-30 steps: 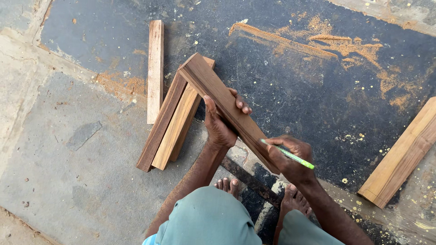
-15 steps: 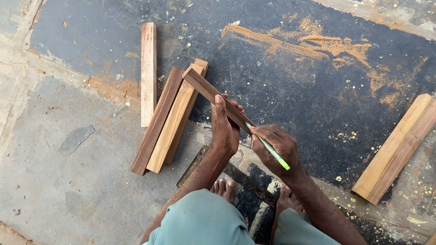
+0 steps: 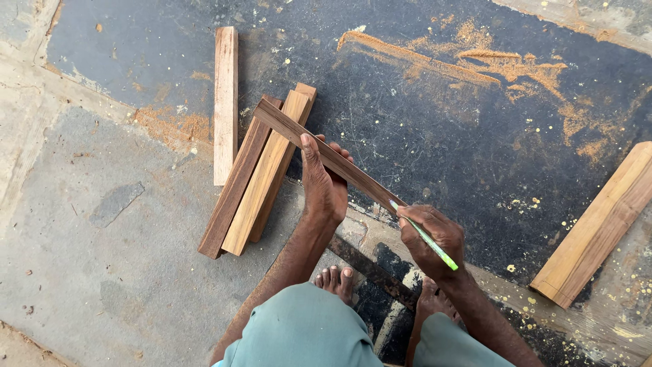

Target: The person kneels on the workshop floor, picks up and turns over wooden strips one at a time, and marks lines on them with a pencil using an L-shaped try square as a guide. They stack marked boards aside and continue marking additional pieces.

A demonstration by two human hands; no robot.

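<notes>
My left hand [image 3: 324, 183] grips a long dark wooden strip [image 3: 285, 124] near its middle and holds it on edge, slanting from upper left down to lower right above the floor. My right hand [image 3: 429, 234] holds a green pencil [image 3: 435, 248] with its tip against the strip's near end. My bare feet [image 3: 336, 280] rest on the floor just below the hands.
Under the strip's far end lie two or three wooden slats [image 3: 257, 180] side by side, with a lighter slat [image 3: 225, 102] to their left. A thicker light plank [image 3: 598, 228] lies at the right. Orange sawdust [image 3: 468, 58] streaks the dark floor at the top.
The strip has turned from showing its broad face to standing on its narrow edge. My left hand has slid along it, and the pencil tip has come down onto the strip.
</notes>
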